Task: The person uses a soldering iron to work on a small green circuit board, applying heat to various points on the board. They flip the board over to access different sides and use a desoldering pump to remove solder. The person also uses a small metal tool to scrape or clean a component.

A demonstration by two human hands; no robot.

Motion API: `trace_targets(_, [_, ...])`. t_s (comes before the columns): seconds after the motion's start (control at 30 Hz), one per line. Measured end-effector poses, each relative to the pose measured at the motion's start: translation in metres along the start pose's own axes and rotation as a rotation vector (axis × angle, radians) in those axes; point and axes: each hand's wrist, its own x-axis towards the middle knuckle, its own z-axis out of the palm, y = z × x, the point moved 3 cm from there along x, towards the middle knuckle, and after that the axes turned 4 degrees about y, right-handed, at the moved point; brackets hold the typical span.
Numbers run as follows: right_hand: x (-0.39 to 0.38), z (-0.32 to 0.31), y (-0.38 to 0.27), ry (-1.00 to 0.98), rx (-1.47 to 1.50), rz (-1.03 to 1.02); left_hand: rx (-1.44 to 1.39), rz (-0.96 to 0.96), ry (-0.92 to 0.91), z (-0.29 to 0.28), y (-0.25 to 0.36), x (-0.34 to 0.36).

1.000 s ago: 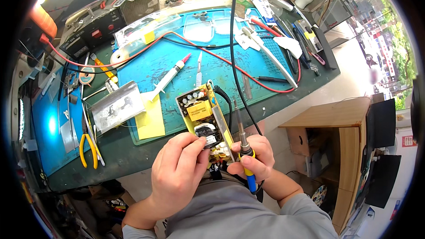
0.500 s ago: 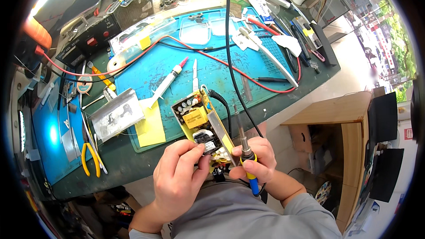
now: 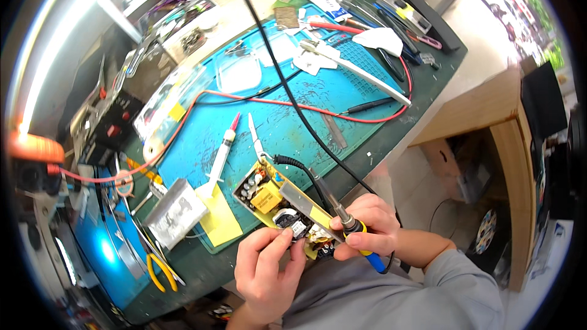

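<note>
An open power-supply circuit board [image 3: 284, 192] with a metal plate along one side is held over the near edge of the bench. My left hand [image 3: 266, 272] is closed, thumb and fingers pinching a black component [image 3: 298, 227] with a white label on the board. A yellow transformer [image 3: 267, 197] sits further up the board. My right hand [image 3: 374, 225] is closed round a soldering iron [image 3: 356, 227] with a blue and yellow handle, its tip pointing up and away from the board. The right fingers also touch the board's near right end. A thick black cable leads off the board's far end.
On the blue mat [image 3: 293, 122] lie a syringe [image 3: 222, 156], a knife [image 3: 254, 134] and red and black test leads. Left of the board are a metal cover [image 3: 177, 212], a yellow paper pad [image 3: 221, 223] and yellow-handled pliers [image 3: 160, 272]. A black cord hangs across the view.
The view has turned, so the bench sits differently and the board with both hands appears further right and slightly lower. Both hands keep their holds.
</note>
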Motion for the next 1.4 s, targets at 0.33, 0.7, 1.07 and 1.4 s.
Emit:
trace_targets(0.33, [-0.011, 0.003, 0.0, 0.03, -0.035, 0.064, 0.079, 0.023, -0.067, 0.001, 0.002, -0.001])
trace_targets(0.7, [-0.01, 0.008, 0.0, 0.104, -0.045, 0.051, 0.071, 0.057, -0.087, -0.002, -0.003, -0.002])
trace_targets(1.07, [-0.009, 0.009, 0.001, 0.142, -0.047, 0.041, 0.073, 0.052, -0.088, -0.001, -0.003, -0.004])
trace_targets(1.4, [-0.01, 0.01, 0.0, 0.154, -0.041, 0.052, 0.09, 0.084, -0.099, -0.002, -0.006, -0.006])
